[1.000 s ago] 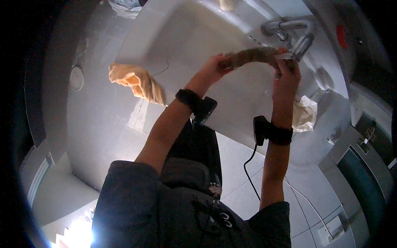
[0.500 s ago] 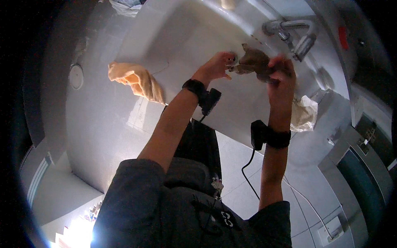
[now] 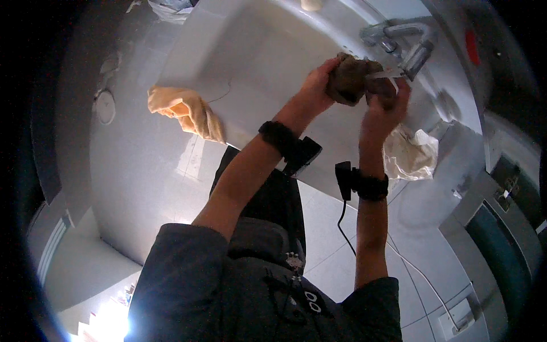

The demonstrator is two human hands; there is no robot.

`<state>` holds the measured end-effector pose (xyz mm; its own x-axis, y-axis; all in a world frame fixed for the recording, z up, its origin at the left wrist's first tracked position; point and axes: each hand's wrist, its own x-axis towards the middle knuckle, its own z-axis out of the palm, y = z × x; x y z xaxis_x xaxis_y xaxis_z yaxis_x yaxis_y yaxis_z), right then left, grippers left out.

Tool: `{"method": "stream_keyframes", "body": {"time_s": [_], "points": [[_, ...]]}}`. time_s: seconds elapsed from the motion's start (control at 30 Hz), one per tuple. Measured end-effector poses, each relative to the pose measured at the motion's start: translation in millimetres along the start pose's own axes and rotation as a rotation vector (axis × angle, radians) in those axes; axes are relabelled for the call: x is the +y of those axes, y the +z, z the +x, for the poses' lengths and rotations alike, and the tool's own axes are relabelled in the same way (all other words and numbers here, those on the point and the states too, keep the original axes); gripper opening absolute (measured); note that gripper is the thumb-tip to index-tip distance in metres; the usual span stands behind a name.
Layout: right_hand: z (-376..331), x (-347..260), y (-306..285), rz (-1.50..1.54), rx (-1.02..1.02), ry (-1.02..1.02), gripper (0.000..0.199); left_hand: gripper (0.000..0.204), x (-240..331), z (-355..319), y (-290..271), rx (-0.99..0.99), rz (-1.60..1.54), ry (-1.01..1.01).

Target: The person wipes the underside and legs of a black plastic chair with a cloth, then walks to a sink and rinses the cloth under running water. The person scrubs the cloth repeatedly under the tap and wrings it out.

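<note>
A wet-looking, bunched brown cloth (image 3: 347, 81) is between my two hands, over the white basin (image 3: 268, 51) and close to the faucet (image 3: 419, 60). My left hand (image 3: 317, 85) grips its left side, fingers closed round the edge. At its right side my right hand (image 3: 387, 108) is curled on the cloth, fingers partly blurred. A pale streak that looks like running water (image 3: 388, 74) passes from the spout onto the cloth. Both wrists wear black straps with small boxes.
An orange-beige towel (image 3: 185, 111) hangs over the basin's left front edge. A cream crumpled cloth or bag (image 3: 410, 154) lies at the right front edge. A pale soap-like piece (image 3: 311, 4) sits on the far rim. A white cable (image 3: 421, 279) runs down on the right.
My left hand has moved right and taken hold of the cloth, which hung from my right hand before. The cloth is now bunched under the spout, and water appears to be running.
</note>
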<state>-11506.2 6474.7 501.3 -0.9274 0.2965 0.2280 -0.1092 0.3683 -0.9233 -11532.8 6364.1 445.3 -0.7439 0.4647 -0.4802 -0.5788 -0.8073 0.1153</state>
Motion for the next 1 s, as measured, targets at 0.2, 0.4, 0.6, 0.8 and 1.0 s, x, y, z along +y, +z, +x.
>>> {"method": "stream_keyframes", "body": {"time_s": [0.2, 0.4, 0.6, 0.8, 1.0], "points": [[-14.0, -23.9, 16.6, -0.173, -0.103, -0.156, 0.052, 0.035, -0.1, -12.7, 32.7, -0.024, -0.046, -0.029], [-9.1, -33.9, 21.0, -0.45, -0.148, -0.286, 0.041, 0.034, -13.4, -15.2, 12.5, -0.55, -0.364, -0.01], [5.0, -15.3, 18.7, -0.582, -0.202, -0.333, 0.026, 0.029, -28.7, -14.7, 26.7, 0.055, -0.082, 0.181], [9.5, -10.5, 20.6, -0.636, -0.373, -0.088, 0.029, 0.028, -29.2, -12.8, 19.3, 0.199, -0.046, 0.048], [24.4, 2.7, 18.1, -0.383, -0.571, 0.372, 0.029, 0.029, -27.8, -3.5, -36.0, 0.467, 0.189, 0.086]]}}
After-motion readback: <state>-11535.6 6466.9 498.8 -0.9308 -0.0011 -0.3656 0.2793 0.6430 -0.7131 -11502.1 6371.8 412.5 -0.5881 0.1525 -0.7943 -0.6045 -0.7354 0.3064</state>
